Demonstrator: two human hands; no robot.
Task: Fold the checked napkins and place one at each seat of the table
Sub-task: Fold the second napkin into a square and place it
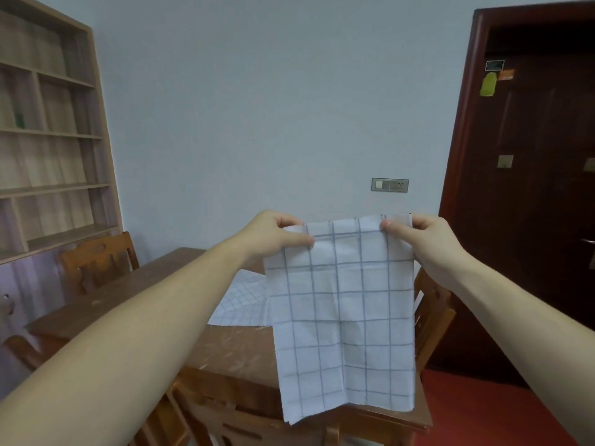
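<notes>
The left hand [273, 233] and right hand [428, 243] each pinch a top corner of the checked napkin [341, 317], so it hangs flat and straight above the table [135, 294], ready for folding; another napkin [241, 300] lies flat near the middle.

A napkin [343, 317] hangs in the air above the table [106, 300], pinched at its top left corner by the left hand [273, 235] and at its top right corner by the right hand [428, 239]. Behind it, more napkins [241, 300] lie on the table. One chair [96, 262] stands at the table's far left, another [431, 313] at its right, a third [225, 423] at the near side. A shelf unit [48, 130] stands against the left wall; a door [531, 188] is at the right.
</notes>
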